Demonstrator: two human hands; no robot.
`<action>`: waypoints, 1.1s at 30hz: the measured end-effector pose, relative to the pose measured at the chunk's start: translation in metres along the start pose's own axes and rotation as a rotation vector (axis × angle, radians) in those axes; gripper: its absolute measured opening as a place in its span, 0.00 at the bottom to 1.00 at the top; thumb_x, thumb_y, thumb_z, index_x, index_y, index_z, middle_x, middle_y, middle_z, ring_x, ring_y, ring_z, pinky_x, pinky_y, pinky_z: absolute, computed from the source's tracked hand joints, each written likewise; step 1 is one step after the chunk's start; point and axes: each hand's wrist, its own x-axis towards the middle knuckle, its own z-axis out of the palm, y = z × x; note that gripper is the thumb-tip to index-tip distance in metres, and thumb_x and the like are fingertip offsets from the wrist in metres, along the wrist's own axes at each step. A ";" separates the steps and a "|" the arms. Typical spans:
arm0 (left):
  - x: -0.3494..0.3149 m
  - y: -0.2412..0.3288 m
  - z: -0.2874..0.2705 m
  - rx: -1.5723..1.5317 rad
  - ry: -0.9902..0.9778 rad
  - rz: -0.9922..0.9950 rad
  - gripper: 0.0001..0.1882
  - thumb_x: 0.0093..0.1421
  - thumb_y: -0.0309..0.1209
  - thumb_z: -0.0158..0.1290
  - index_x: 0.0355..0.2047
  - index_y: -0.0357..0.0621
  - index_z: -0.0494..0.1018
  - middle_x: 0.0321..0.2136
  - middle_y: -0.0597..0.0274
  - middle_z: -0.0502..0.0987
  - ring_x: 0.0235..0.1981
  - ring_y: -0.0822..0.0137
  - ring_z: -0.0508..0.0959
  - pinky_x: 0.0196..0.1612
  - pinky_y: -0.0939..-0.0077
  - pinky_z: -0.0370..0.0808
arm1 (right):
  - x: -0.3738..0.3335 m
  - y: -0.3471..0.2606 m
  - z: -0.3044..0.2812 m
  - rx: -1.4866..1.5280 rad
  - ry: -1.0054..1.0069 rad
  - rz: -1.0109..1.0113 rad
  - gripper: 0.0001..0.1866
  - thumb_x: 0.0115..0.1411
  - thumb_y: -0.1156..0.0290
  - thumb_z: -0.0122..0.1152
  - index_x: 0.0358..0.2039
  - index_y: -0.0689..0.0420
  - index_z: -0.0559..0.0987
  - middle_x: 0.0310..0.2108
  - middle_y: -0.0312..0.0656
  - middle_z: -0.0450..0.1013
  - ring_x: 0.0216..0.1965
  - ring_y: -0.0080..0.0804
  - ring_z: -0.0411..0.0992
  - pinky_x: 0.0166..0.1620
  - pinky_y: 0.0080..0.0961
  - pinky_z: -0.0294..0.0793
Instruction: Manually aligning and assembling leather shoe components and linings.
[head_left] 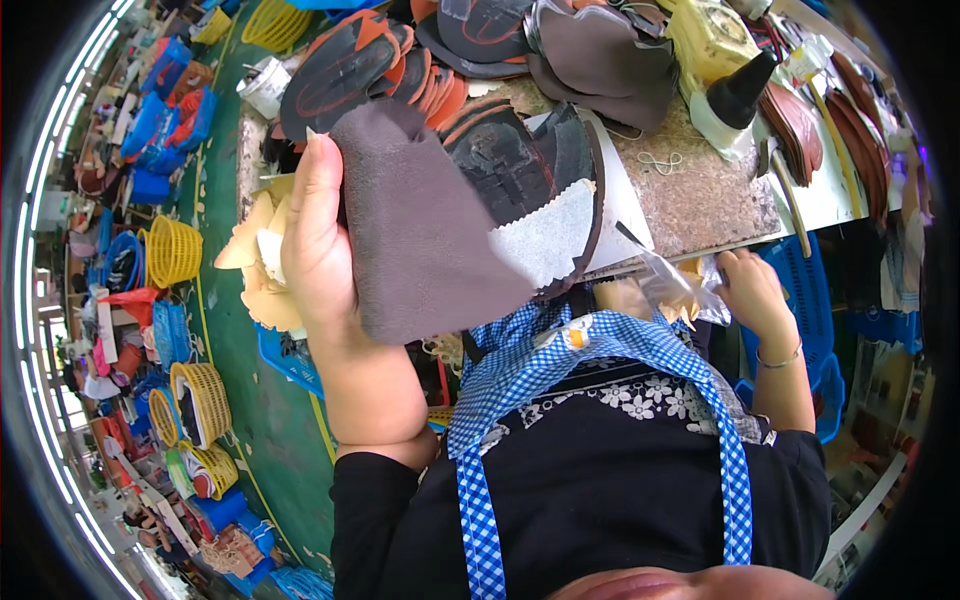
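Note:
My left hand (pixel 322 235) grips a dark brown leather piece (pixel 420 235) by its left edge, thumb up, raised above the near left of the bench. The piece hangs toward the right and covers part of the dark shoe pieces (pixel 492 165) behind it. Beneath those lies a pale, rough-textured patch (pixel 548 235) on a larger dark-edged piece. Down at the bench's front edge, my right hand (pixel 755 292) has its fingers curled in beside a clear plastic bag (pixel 672 283). Whatever those fingers hold is hidden.
Stacked dark shoe pieces with orange edges (pixel 345 75) and brown leather pieces (pixel 605 65) line the bench's back. A black-nozzled bottle (pixel 742 92) and a curved-handled tool (pixel 790 195) are at right. Yellow baskets (pixel 172 252) stand left across the green floor (pixel 262 420).

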 end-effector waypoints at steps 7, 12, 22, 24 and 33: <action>-0.003 -0.053 0.026 1.194 -0.581 0.885 0.06 0.57 0.28 0.55 0.29 0.37 0.74 0.32 0.52 0.76 0.28 0.58 0.78 0.30 0.73 0.75 | 0.048 -0.110 -0.029 1.531 -0.247 -0.442 0.32 0.64 0.47 0.46 0.57 0.60 0.66 0.48 0.47 0.72 0.50 0.38 0.71 0.52 0.33 0.70; -0.031 -0.085 0.014 1.487 -0.800 0.848 0.33 0.46 0.56 0.61 0.36 0.35 0.74 0.40 0.49 0.76 0.32 0.54 0.80 0.33 0.68 0.77 | 0.083 -0.153 -0.010 2.126 -0.398 -0.065 0.23 0.63 0.50 0.50 0.49 0.55 0.72 0.44 0.42 0.73 0.44 0.33 0.73 0.51 0.36 0.71; -0.014 -0.057 -0.069 0.595 -0.528 -0.128 0.42 0.62 0.65 0.31 0.36 0.32 0.74 0.36 0.55 0.78 0.34 0.62 0.79 0.39 0.70 0.75 | 0.089 -0.158 -0.025 2.115 -0.518 -0.614 0.34 0.64 0.47 0.40 0.63 0.59 0.58 0.60 0.51 0.60 0.61 0.45 0.60 0.63 0.42 0.58; -0.019 -0.057 -0.039 -0.001 -0.215 -0.363 0.40 0.64 0.62 0.29 0.44 0.32 0.72 0.41 0.55 0.77 0.42 0.60 0.79 0.45 0.66 0.75 | 0.086 -0.171 -0.024 2.063 -0.492 -0.441 0.29 0.63 0.52 0.48 0.57 0.60 0.65 0.54 0.47 0.68 0.54 0.38 0.68 0.58 0.37 0.65; -0.004 -0.056 -0.048 0.448 -0.093 0.379 0.10 0.65 0.25 0.47 0.45 0.36 0.71 0.41 0.61 0.76 0.42 0.74 0.75 0.47 0.79 0.72 | 0.095 -0.160 -0.006 1.981 -0.287 -0.196 0.25 0.68 0.57 0.42 0.58 0.62 0.65 0.53 0.46 0.69 0.53 0.34 0.68 0.58 0.32 0.65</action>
